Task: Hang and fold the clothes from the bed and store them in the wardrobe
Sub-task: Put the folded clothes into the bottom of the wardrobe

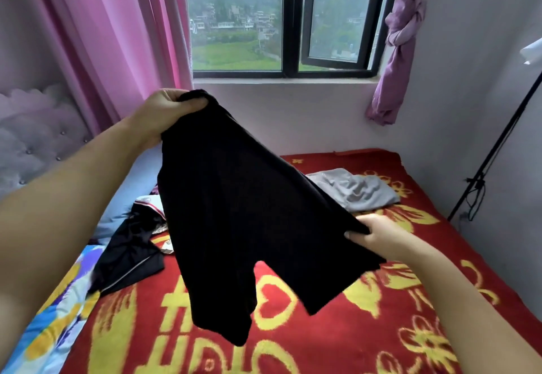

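Gripping black shorts point(243, 206) above the bed point(410, 300), left hand point(164, 112) high, right hand point(378, 234) low

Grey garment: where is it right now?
In the head view the grey garment lies crumpled on the red blanket, far right side of the bed, below the window, just behind the held black shorts.
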The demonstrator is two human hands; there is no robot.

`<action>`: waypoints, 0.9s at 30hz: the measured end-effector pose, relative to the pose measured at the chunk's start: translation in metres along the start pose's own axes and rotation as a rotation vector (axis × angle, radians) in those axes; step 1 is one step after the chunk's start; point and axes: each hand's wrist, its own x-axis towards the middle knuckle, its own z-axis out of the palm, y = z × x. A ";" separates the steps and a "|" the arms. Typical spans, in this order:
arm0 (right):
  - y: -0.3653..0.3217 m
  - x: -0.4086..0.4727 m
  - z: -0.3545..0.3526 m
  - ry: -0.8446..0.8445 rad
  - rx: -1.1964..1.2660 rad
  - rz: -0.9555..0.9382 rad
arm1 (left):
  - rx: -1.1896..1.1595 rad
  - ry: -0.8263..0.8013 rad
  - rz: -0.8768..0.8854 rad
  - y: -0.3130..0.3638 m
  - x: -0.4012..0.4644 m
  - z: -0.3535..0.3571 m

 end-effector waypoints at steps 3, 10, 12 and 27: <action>0.010 0.041 -0.013 0.123 -0.202 0.060 | 0.198 0.089 -0.026 -0.023 0.028 0.000; -0.015 0.101 -0.048 0.614 -0.188 0.070 | 0.058 0.411 0.115 0.003 0.075 -0.004; -0.016 0.105 -0.054 0.708 -0.164 0.062 | -0.016 0.399 0.182 0.015 0.065 -0.003; 0.166 0.024 0.117 0.334 0.078 0.573 | 0.448 -0.897 -0.151 -0.226 -0.200 0.138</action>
